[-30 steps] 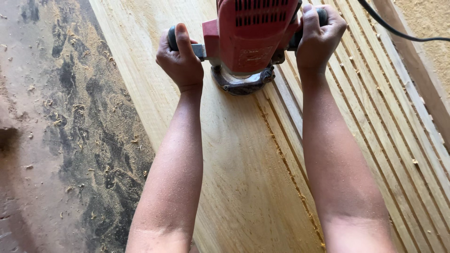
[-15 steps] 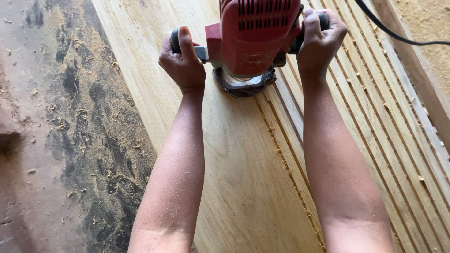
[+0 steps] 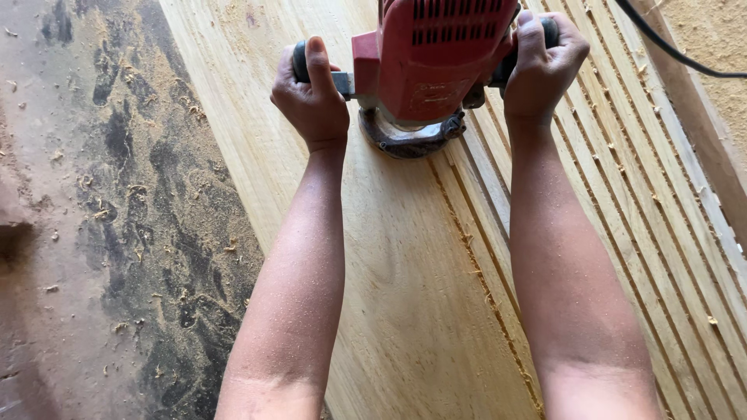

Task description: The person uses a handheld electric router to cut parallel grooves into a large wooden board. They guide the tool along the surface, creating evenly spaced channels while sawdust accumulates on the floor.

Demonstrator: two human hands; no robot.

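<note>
Both hands on a red router point(image 3: 436, 58); left hand point(image 3: 313, 99) wrapped around the black left handle point(image 3: 299, 61), thumb up over the top; right hand point(image 3: 542, 62) gripping the right handle, mostly hidden by the fingers; router base point(image 3: 408, 138) sits flat on a pale wooden board point(image 3: 389, 295), at the near end of a run of parallel grooves point(image 3: 622, 202) covering the board's right part; left part of the board uncut, smooth; black power cord point(image 3: 677, 54) trails off to the upper right; sawdust point(image 3: 132, 194) scattered over the dark floor point(image 3: 47, 327) left of the board; fine dust on both forearms; a darker wooden strip point(image 3: 712, 148) runs along the board's right edge.
</note>
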